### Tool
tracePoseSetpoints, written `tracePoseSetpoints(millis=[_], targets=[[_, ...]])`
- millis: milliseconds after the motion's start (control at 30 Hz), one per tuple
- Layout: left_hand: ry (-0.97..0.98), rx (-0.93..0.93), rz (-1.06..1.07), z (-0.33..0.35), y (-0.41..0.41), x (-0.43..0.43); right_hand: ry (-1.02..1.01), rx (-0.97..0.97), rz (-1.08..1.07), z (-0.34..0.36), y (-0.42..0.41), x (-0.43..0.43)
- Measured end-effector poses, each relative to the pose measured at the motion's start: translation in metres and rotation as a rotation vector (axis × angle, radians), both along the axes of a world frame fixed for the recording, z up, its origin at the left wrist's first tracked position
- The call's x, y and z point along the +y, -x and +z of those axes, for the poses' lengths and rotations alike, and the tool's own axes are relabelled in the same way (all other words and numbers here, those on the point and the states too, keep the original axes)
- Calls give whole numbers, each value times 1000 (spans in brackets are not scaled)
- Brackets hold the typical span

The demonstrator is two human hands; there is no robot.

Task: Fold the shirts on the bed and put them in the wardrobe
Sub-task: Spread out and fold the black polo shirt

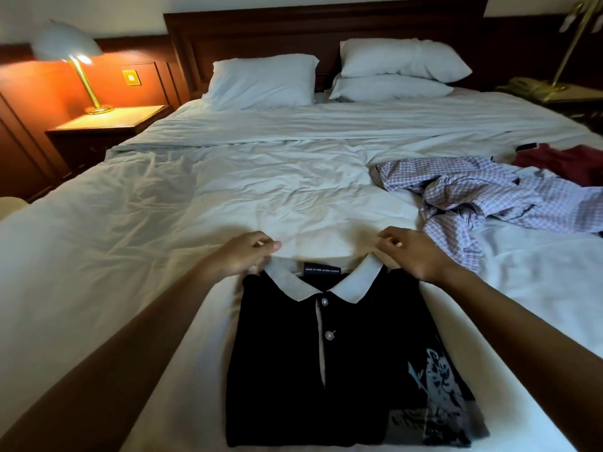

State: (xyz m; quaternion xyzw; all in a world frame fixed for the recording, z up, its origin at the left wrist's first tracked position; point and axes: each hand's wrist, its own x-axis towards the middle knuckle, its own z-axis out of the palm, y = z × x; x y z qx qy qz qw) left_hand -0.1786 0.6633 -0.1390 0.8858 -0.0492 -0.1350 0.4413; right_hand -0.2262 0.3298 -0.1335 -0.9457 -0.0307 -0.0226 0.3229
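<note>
Lying folded into a rectangle at the near edge of the bed (163,223), a black polo shirt (359,370) faces up, its white collar (355,285) farthest from the viewer. The left hand (243,254) and right hand (411,256) each pinch one end of that collar, fingers (272,246) curled on the cloth. Beyond and left of the polo, wrinkled sheet stretches open; to its far right lie a crumpled checked shirt (483,194) and a red garment (567,161) near the bed's edge.

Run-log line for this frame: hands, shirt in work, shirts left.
left hand: grips collar | right hand: pinches collar | black polo shirt: folded, flat on bed | checked shirt, red garment: unfolded
</note>
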Motion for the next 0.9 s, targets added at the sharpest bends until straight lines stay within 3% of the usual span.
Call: tracePoseSetpoints(millis=[100, 167, 267, 400, 567, 600, 733, 833, 900], targets=[[-105, -158, 89, 3, 37, 23, -32, -115, -101, -3, 41, -16], [-98, -156, 165, -1, 65, 28, -25, -137, -178, -2, 70, -18], [5, -77, 236, -10, 104, 14, -33, -43, -254, 0, 107, -8], [76, -140, 293, -17, 129, -5, 82, 97, -248, 7, 139, 18], [162, -164, 355, -13, 146, -13, -353, 186, -210, 4, 150, 20], [168, -171, 361, -11, 151, -13, -364, 168, -227, 4, 154, 15], [121, -236, 380, -15, 169, -8, -67, 117, -298, 16, 191, 5], [109, -234, 377, -24, 180, -16, 27, 180, -266, 10, 206, 18], [122, -269, 393, -27, 187, -24, 36, 101, -264, 0, 208, 28]])
